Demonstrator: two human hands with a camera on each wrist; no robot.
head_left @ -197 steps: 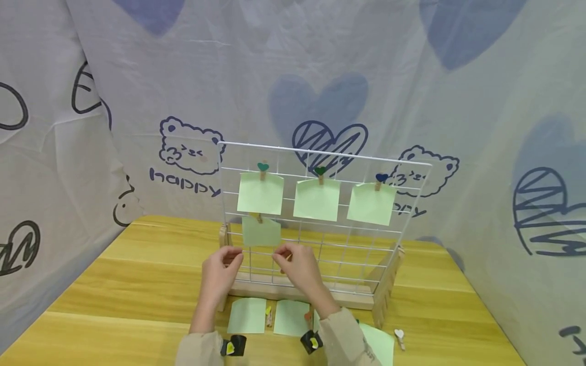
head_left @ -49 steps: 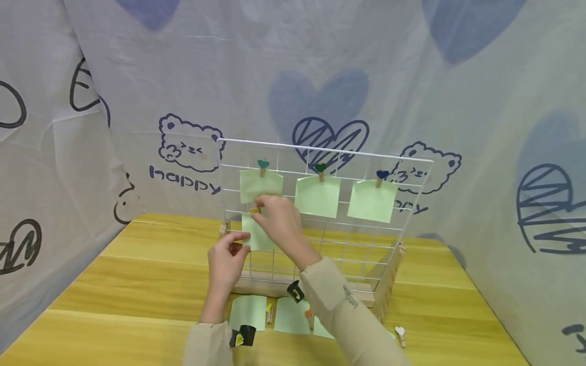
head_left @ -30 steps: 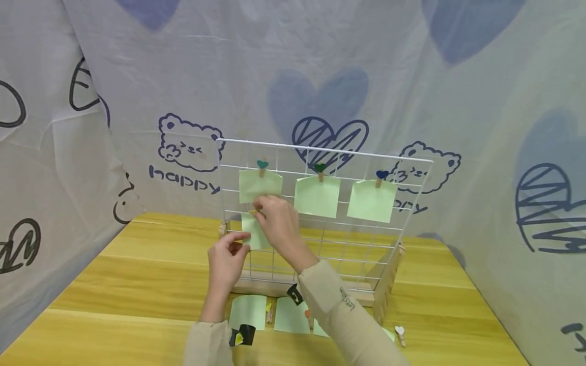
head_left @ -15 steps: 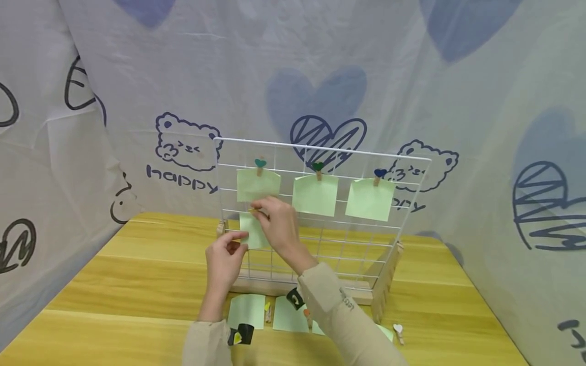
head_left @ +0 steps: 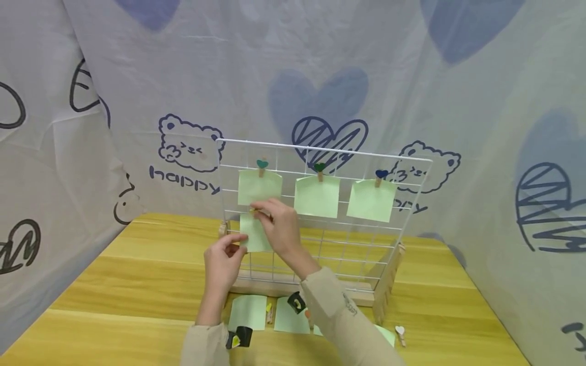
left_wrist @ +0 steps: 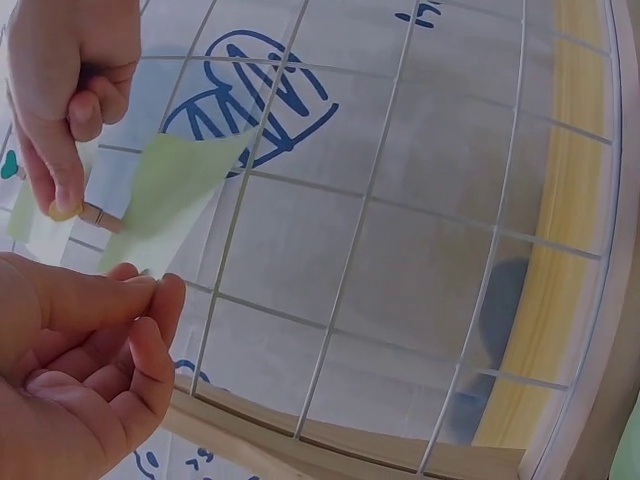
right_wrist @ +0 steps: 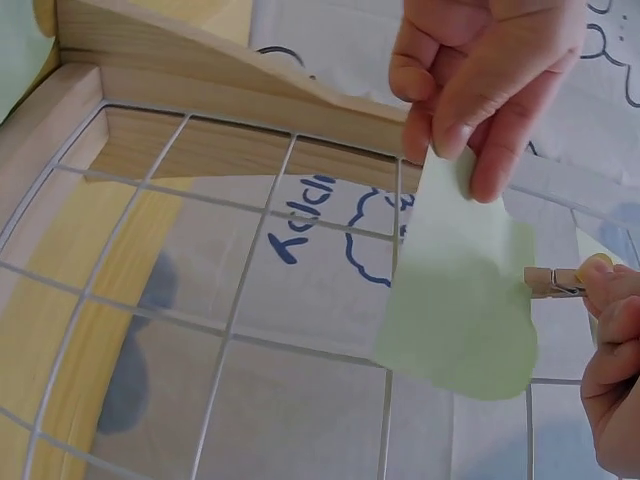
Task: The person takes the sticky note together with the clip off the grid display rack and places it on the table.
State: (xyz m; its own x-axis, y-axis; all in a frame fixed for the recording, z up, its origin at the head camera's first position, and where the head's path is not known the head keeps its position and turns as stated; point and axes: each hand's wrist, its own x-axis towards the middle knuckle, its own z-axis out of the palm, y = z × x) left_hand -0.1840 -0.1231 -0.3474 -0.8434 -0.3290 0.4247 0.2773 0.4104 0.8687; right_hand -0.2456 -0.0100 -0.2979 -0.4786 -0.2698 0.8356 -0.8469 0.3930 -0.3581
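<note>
A light green paper note (head_left: 254, 238) is against the white wire grid (head_left: 339, 150), in the second row at the left. My left hand (head_left: 222, 260) pinches its left edge between thumb and forefinger. At the note's upper edge my right hand (head_left: 281, 229) pinches a small wooden clothespin (right_wrist: 552, 283) with a yellow heart. In the right wrist view the clothespin's tip meets the paper's edge. The left wrist view shows the same note (left_wrist: 170, 190) curving out from the wires. My right hand covers the note's right part in the head view.
Three green notes hang above, under clothespins with teal (head_left: 262, 164), dark green (head_left: 319, 168) and blue hearts (head_left: 381, 174). The grid stands in a wooden base (head_left: 380, 300). In front lie more notes (head_left: 247, 312), yellow-heart (head_left: 269, 313) and orange-heart clothespins, and a white-heart clothespin (head_left: 400, 335).
Both hands were below the note 6.6 s ago; since then the right rose to the yellow-heart clothespin and the left took the note's edge. During the last second they have barely shifted.
</note>
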